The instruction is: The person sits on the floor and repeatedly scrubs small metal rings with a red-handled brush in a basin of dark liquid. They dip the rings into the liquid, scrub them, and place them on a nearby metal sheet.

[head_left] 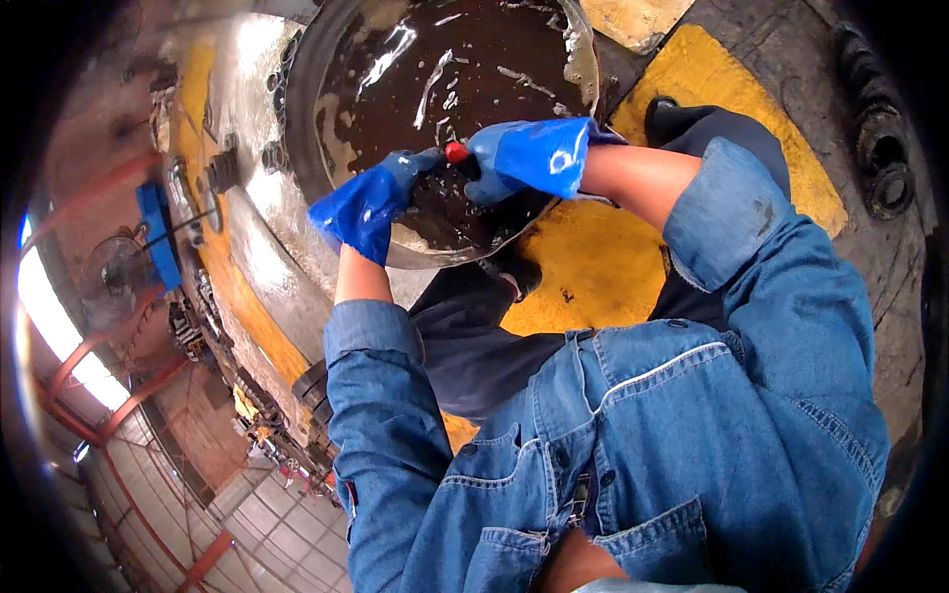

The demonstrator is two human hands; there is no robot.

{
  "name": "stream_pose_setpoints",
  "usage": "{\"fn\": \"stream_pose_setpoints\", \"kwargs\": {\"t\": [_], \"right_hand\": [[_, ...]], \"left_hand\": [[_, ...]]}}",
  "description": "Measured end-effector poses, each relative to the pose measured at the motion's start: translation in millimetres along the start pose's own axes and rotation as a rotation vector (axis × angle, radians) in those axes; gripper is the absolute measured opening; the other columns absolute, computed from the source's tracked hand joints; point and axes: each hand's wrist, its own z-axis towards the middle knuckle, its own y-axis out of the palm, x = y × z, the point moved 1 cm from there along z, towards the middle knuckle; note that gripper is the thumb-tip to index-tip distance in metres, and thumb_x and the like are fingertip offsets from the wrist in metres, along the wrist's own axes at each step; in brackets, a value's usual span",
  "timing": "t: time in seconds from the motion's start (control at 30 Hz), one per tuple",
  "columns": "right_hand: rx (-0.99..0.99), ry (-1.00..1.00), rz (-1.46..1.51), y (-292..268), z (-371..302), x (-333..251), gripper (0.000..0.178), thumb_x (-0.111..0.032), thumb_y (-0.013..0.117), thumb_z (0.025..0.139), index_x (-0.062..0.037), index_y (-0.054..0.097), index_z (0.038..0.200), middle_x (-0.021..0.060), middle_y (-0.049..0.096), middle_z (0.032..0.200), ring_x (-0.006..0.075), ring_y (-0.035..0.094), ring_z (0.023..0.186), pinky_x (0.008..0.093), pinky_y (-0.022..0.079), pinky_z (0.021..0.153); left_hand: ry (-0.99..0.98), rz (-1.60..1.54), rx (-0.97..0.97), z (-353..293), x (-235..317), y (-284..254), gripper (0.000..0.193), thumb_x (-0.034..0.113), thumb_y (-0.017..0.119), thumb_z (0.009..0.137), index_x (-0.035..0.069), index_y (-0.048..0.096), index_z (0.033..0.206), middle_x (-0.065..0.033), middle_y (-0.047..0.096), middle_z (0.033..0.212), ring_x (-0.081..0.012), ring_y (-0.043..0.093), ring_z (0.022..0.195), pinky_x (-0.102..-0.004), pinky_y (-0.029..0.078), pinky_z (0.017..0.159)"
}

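Both my hands wear blue rubber gloves and are close together over a large round basin [299,128] of dark, oily-looking liquid. My right hand [499,163] reaches in from the right, its fingers curled around a small thing with a bright red end [456,152]. The rest of that thing is dark or hidden by the glove, so its kind cannot be told. My left hand [407,170] comes from the lower left, its fingers closed and pointing toward the red end. What its fingertips hold, if anything, is lost against the dark liquid.
A yellow floor panel [593,267] lies under my legs. Several black ring-shaped parts [883,153] line the right edge. To the left are a fan [114,277], a blue box-like thing [155,237] and metal parts along a yellow strip [267,341].
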Motion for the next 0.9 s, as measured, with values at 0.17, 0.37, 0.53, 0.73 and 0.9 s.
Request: {"fn": "stream_pose_setpoints", "kwargs": {"t": [0.17, 0.37, 0.53, 0.73, 0.9], "right_hand": [[0.221, -0.09, -0.35, 2, 8, 3, 0.023, -0.031, 0.077, 0.084, -0.019, 0.08, 0.104, 0.0142, 0.077, 0.101, 0.0383, 0.074, 0.094, 0.047, 0.06, 0.081], [0.291, -0.252, -0.279, -8, 11, -7, 0.023, -0.029, 0.075, 0.086, -0.0189, 0.078, 0.105, 0.0129, 0.075, 0.098, 0.0373, 0.073, 0.094, 0.0486, 0.06, 0.082], [0.238, -0.011, -0.272, -2, 17, -13, 0.033, -0.041, 0.075, 0.088, -0.0127, 0.078, 0.105, 0.0155, 0.077, 0.096, 0.0389, 0.073, 0.092, 0.0498, 0.06, 0.081], [-0.007, 0.202, 0.115, 1, 18, 21, 0.042, -0.043, 0.075, 0.09, -0.0038, 0.078, 0.104, 0.0165, 0.076, 0.089, 0.0317, 0.072, 0.082, 0.0439, 0.055, 0.076], [0.024, -0.02, 0.885, -16, -11, -9, 0.041, -0.042, 0.076, 0.092, -0.003, 0.08, 0.102, 0.0045, 0.071, 0.083, 0.0158, 0.063, 0.077, 0.0316, 0.049, 0.072]], "left_hand": [[0.064, -0.154, 0.064, -25, -18, 8, 0.052, 0.051, 0.068, 0.101, 0.0, 0.076, 0.101, -0.005, 0.07, 0.082, -0.0163, 0.062, 0.068, -0.0327, 0.048, 0.062], [0.224, -0.205, 0.262, -62, -31, 44, 0.05, 0.052, 0.066, 0.102, 0.003, 0.075, 0.101, -0.0035, 0.07, 0.081, -0.0146, 0.061, 0.068, -0.0316, 0.048, 0.062], [0.269, -0.018, 0.356, -58, -54, 40, 0.047, 0.043, 0.061, 0.106, -0.002, 0.073, 0.105, -0.0042, 0.07, 0.084, -0.0149, 0.061, 0.07, -0.0325, 0.05, 0.067], [0.291, -0.179, 0.291, -56, -47, 47, 0.049, 0.046, 0.062, 0.106, -0.001, 0.074, 0.109, -0.007, 0.073, 0.088, -0.017, 0.065, 0.071, -0.0326, 0.051, 0.068], [0.011, -0.283, 0.371, -39, -87, 13, 0.058, 0.057, 0.062, 0.103, 0.004, 0.07, 0.125, -0.0109, 0.074, 0.096, -0.0249, 0.07, 0.076, -0.04, 0.059, 0.069]]}}
